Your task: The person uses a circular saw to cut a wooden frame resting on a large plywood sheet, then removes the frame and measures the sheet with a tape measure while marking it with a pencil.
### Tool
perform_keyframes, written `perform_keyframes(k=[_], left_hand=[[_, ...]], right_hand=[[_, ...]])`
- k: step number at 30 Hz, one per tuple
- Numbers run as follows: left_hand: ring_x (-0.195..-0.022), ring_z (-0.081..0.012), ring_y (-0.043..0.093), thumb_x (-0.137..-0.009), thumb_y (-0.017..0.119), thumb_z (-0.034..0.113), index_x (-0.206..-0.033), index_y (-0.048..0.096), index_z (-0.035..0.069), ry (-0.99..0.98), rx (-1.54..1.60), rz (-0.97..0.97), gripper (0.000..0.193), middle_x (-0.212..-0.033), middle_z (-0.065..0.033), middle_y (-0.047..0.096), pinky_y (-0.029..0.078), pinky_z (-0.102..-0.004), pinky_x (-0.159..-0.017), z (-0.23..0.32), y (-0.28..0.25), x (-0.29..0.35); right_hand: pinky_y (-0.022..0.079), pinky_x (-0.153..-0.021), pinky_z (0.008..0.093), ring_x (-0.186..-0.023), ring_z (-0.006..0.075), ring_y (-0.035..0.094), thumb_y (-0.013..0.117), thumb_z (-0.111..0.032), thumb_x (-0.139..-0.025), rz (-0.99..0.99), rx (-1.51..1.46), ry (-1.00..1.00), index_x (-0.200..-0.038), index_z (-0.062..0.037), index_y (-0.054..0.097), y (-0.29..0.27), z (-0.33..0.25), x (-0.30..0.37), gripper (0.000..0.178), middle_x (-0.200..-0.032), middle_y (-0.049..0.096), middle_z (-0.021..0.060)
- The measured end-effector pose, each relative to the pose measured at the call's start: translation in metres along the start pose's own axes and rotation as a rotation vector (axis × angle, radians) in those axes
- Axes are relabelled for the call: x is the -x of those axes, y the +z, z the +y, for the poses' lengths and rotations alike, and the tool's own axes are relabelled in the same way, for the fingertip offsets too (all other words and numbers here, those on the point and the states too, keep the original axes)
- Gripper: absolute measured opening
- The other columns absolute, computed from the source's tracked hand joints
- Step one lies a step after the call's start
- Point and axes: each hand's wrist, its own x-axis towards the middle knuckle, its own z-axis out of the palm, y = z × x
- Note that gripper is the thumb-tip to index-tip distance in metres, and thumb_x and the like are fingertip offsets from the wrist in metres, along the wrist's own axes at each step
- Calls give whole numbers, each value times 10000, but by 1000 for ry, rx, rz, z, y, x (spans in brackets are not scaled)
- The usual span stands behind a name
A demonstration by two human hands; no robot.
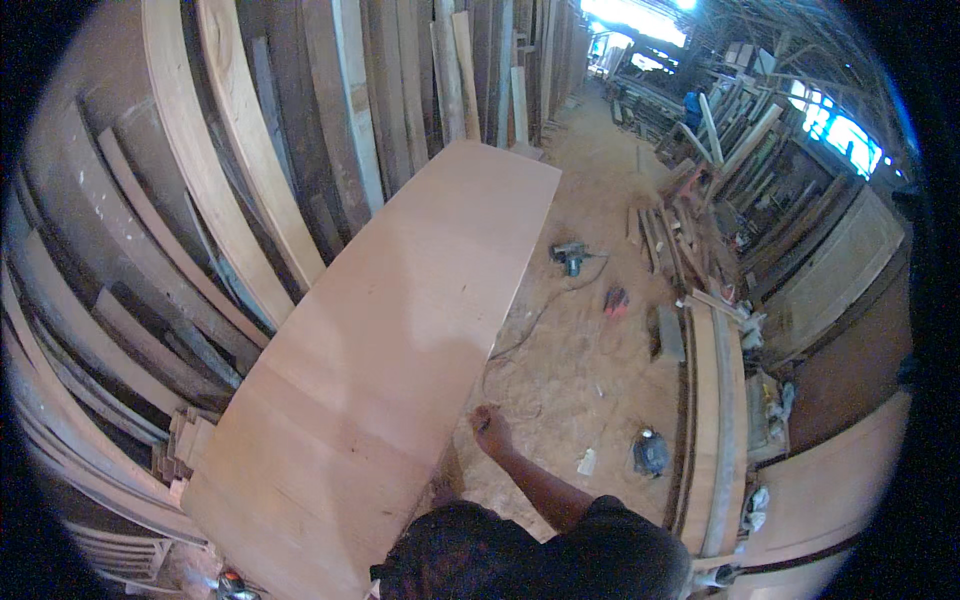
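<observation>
Head view: wooden panel (380,290) lies just left of the right hand (490,430).

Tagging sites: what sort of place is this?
Likely a woodworking shop: long pale wooden planks stand at left, a large flat light-brown wooden panel fills the middle, and a dark compact power tool sits on the brown floor.

1. We count 1 large wooden panel (390,300).
2. We see 1 right hand (490,430).
3. On the floor we've got 1 corded tool (571,257), 1 red object (616,302), 1 dark rounded object (650,454).
4. We get 2 long pale planks (243,110); darker boards (328,100) overlap, uncountable.
</observation>
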Motion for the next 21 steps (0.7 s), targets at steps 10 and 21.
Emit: perform_keyframes(k=[10, 21], left_hand=[[-1068, -212, 593, -1059, 549, 335, -1431, 522, 51, -10, 26, 61, 470, -1211, -104, 636, 522, -409, -923, -6, 36, -23], [-857, -190, 591, -981, 665, 178, -971, 628, 110, 457, -519, 125, 78, -951, -21, 619, 521, -364, -724, -80, -87, -12]], right_hand=[[566, -725, 435, -799, 344, 706, 722, -285, -950, -197, -113, -2, -1104, -62, 595, 6, -23, 2, 300, -876, 706, 169], [561, -696, 353, -818, 192, 625, 636, -129, -974, -352, -493, 57, -1128, -78, 560, 6, 68, -24, 179, -1033, 610, 53]])
